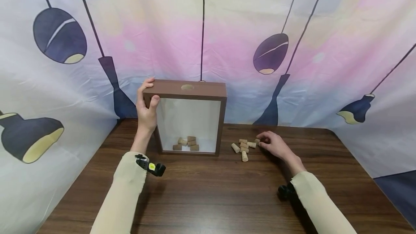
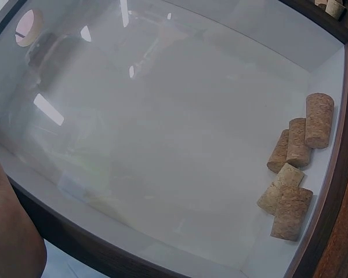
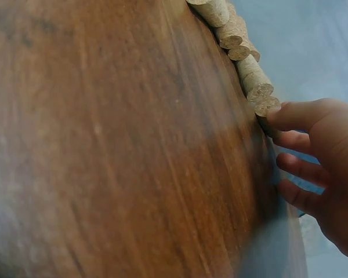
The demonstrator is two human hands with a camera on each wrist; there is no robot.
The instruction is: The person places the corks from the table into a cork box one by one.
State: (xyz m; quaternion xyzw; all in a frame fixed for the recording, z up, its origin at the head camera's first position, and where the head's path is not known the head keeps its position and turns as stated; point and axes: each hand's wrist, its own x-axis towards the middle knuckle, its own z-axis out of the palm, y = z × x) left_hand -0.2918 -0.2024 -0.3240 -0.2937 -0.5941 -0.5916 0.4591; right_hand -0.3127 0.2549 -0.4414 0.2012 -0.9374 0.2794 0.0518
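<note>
My left hand (image 1: 147, 113) grips the upper left corner of a brown shadow box (image 1: 222, 118), its thumb on the front edge and fingers over the top. The box stands upright, with a clear front and a round hole (image 1: 187, 87) in its top. Several cork stoppers (image 2: 320, 120) lie at the bottom inside it. To the right of the box, my right hand (image 1: 276, 144) pinches a cork stopper (image 3: 267, 106) at the right end of a loose group. The left wrist view shows only part of the left hand (image 2: 11, 226).
Several loose cork stoppers (image 1: 244, 155) lie on the dark wooden table (image 1: 201, 198) between the box and my right hand. A printed fabric backdrop (image 1: 234, 28) with hanging lamps rises behind the table's far edge and along both sides.
</note>
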